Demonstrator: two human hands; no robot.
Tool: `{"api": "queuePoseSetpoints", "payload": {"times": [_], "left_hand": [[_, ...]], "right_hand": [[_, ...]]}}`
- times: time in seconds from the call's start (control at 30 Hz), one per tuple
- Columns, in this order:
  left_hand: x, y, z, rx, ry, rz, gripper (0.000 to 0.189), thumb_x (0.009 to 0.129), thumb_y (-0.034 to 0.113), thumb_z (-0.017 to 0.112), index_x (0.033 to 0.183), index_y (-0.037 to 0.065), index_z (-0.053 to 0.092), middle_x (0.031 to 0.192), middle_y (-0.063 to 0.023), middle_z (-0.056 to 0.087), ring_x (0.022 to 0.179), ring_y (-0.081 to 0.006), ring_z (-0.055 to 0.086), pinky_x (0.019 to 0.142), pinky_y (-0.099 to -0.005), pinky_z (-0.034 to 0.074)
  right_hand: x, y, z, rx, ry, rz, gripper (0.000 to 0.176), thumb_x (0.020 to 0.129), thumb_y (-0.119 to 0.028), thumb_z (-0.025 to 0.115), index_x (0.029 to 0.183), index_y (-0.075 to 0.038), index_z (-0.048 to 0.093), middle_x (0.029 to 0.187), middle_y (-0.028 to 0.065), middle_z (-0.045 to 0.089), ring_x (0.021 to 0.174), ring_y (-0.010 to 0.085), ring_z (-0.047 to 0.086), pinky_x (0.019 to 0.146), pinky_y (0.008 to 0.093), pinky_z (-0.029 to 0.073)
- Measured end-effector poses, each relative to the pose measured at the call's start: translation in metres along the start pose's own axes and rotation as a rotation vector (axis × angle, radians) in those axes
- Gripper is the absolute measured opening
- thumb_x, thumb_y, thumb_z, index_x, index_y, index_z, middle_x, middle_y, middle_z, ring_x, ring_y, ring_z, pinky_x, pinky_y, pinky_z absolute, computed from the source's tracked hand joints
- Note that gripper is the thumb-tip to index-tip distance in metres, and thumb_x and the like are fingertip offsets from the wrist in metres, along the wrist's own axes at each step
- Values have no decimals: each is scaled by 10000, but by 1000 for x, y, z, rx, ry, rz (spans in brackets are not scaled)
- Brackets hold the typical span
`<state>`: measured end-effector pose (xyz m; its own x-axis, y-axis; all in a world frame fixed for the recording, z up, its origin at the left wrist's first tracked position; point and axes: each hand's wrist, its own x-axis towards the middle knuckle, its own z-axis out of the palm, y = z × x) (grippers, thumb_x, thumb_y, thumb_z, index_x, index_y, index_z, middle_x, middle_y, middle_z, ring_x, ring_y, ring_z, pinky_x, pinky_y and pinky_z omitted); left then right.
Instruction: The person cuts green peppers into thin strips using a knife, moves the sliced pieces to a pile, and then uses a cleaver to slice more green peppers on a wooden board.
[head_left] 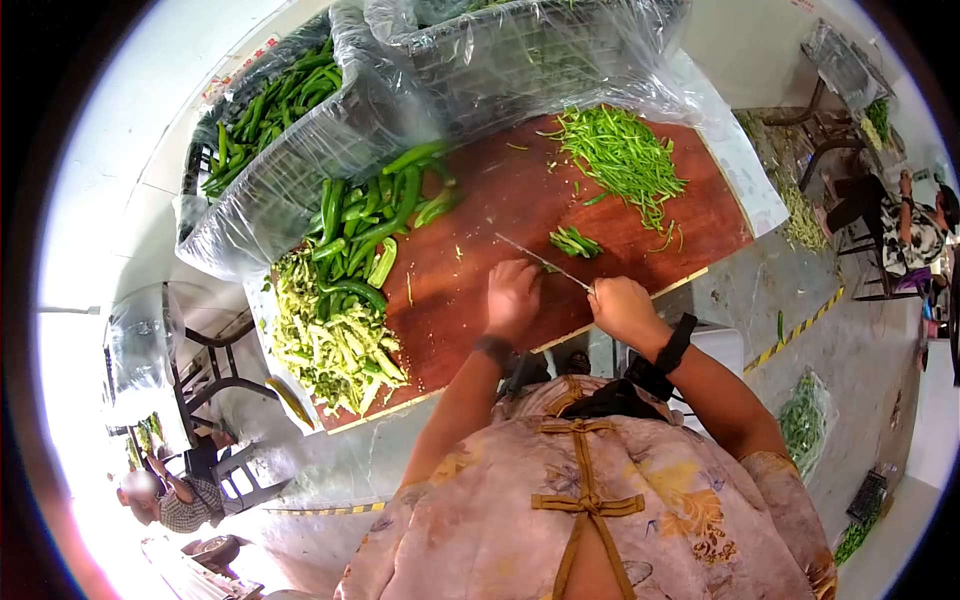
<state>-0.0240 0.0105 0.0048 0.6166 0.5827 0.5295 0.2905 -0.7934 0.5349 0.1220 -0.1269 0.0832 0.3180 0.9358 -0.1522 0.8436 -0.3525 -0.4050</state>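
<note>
A thin-bladed knife (pixel 545 262) is held by its handle in my right hand (pixel 622 306), at the near part of the reddish-brown board (pixel 470 200). My left hand (pixel 513 297) lies beside the blade on the board, blurred, and what its fingers hold, if anything, cannot be made out. Just beyond the blade is a small bunch of cut green pepper pieces (pixel 575 242). Thin green shreds (pixel 625 160) form a pile at the far right. Whole green peppers (pixel 360 225) lie on the left, above a heap of pale pepper cores (pixel 325 335).
Plastic-lined crates (pixel 540 65) stand along the board's far edge, one holding green peppers (pixel 275 110). A person (pixel 180 500) sits at lower left, another (pixel 905 225) at far right. Chairs (pixel 225 370) and a bag of greens (pixel 803 420) are on the floor.
</note>
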Motion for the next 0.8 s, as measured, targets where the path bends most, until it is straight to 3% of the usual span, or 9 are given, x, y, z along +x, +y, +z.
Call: {"api": "queuePoseSetpoints", "payload": {"times": [0.33,0.5,0.57,0.7,0.77,0.8], "left_hand": [[6,-4,3,6,-10,53,88,708,37,619,792,65,614,842,-73,584,847,-274,554,732,-395,426],[5,-11,7,-3,-15,103,82,692,23,610,767,56,609,806,-84,574,830,-284,556,725,-403,435],[3,-19,11,-42,-105,116,101,711,13,585,800,47,619,828,-97,598,828,-297,566,742,-412,444],[-5,-24,3,-24,-89,158,144,734,19,557,849,52,637,879,-108,634,845,-303,583,763,-411,453],[-11,-18,-18,13,0,63,185,756,40,532,897,63,649,934,-115,654,873,-300,593,779,-410,456],[-9,-12,-34,52,29,-14,174,778,25,564,909,64,671,894,-115,660,825,-313,603,730,-412,471]], "right_hand": [[11,2,-3,-21,-43,-18,192,801,-157,560,714,6,612,718,235,612,699,425,600,643,506,484],[52,-5,27,43,-7,-45,210,802,-179,568,706,3,615,713,240,606,700,421,599,640,507,480],[57,-11,28,67,28,-54,219,806,-190,571,711,2,616,709,240,603,699,418,599,639,509,478],[33,3,10,93,142,-110,259,841,-240,573,770,7,602,683,233,597,673,411,597,620,509,468],[12,19,3,45,128,-98,258,848,-260,580,937,-18,597,681,205,611,664,393,603,589,501,460],[0,27,2,-7,115,-97,265,839,-246,589,990,-29,592,678,193,613,652,376,607,580,491,462]]}}
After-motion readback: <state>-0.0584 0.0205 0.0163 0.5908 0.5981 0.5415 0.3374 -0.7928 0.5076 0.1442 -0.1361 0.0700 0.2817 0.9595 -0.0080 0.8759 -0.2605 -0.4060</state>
